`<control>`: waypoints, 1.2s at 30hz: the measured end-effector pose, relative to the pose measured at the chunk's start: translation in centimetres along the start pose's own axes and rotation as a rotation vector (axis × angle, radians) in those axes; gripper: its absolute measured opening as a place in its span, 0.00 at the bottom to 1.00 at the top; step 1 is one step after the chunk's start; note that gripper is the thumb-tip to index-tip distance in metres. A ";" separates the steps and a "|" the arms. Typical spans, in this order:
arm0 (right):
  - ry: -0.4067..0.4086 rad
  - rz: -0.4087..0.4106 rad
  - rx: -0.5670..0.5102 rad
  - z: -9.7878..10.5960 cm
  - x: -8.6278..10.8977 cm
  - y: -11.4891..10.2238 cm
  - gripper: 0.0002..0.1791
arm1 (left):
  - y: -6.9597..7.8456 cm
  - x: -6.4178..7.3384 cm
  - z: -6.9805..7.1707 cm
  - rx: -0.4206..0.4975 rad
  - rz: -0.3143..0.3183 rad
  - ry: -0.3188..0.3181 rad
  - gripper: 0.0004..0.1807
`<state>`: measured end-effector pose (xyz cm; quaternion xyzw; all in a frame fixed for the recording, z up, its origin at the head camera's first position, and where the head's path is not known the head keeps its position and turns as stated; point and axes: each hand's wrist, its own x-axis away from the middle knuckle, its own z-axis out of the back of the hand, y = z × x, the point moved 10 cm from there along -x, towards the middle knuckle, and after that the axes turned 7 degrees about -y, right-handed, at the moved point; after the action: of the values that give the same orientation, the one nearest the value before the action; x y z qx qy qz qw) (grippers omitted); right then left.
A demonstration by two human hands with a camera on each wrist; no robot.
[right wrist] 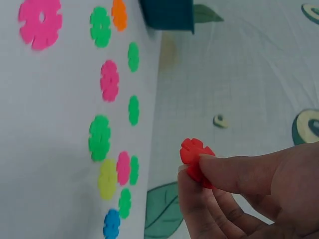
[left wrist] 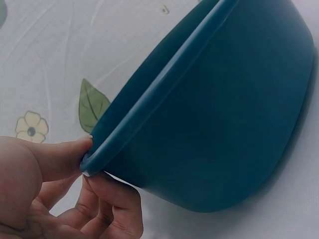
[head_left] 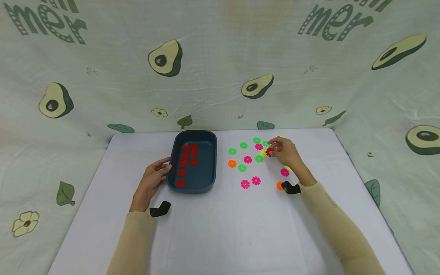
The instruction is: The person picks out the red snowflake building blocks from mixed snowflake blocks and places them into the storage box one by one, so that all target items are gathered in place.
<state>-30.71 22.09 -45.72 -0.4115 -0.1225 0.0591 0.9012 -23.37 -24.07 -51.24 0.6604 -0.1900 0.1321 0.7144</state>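
A dark teal tray (head_left: 206, 187) stands left of centre on the table, with several red notched discs (head_left: 183, 163) lying in it, mostly along its left side. My left hand (head_left: 154, 177) pinches the tray's left rim; in the left wrist view the thumb lies on the rim (left wrist: 149, 97) and the fingers are curled beneath it. Between thumb and fingertips my right hand (head_left: 287, 154) holds a red notched disc (right wrist: 195, 158), raised above the table. Below and beside that hand lie green discs (head_left: 259, 158), pink discs (head_left: 248, 159) and a yellow disc (head_left: 263, 153).
Orange discs (head_left: 232, 164) lie at both sides of the scattered group, and a blue disc (right wrist: 111, 224) shows in the right wrist view. The white table (head_left: 220, 236) meets an avocado-printed cloth (head_left: 213, 103) at its back edge. Each wrist carries a black camera mount (head_left: 160, 209).
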 end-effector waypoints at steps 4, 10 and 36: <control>-0.035 0.075 -0.020 -1.8 -0.2 -2.7 0.18 | -0.1 -0.1 0.1 0.002 0.002 -0.001 0.29; -0.099 0.168 -0.048 -4.9 -0.5 -6.7 0.17 | -0.2 -0.1 0.2 0.007 0.006 -0.002 0.29; -0.372 0.330 -0.069 -16.4 -3.4 -17.6 0.17 | 0.0 0.0 0.2 0.022 -0.004 0.019 0.28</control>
<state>-29.44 -2.05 -43.31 -0.4385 -0.2194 0.2762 0.8266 -23.40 -24.23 -51.27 0.6672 -0.1803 0.1391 0.7092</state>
